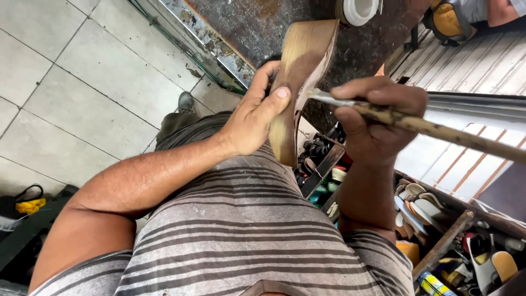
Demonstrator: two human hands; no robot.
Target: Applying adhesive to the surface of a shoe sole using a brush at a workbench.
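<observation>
Left hand [253, 118] fingers grasp wooden sole [300, 82], held upright above the bench [350, 46] | right hand [375, 118] fingers clench brush [416, 125], bristles touching sole edge | best: steady sole, thin even strokes.

packages: yellow-blue tube-like pack [435, 285] — bottom right, in wooden rack [444, 241] | possibly glue

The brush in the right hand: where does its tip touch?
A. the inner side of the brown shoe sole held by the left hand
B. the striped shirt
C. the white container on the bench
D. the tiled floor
A: the right hand holds the brush with its tip on the inner side of the shoe sole, which the left hand grips.
</observation>
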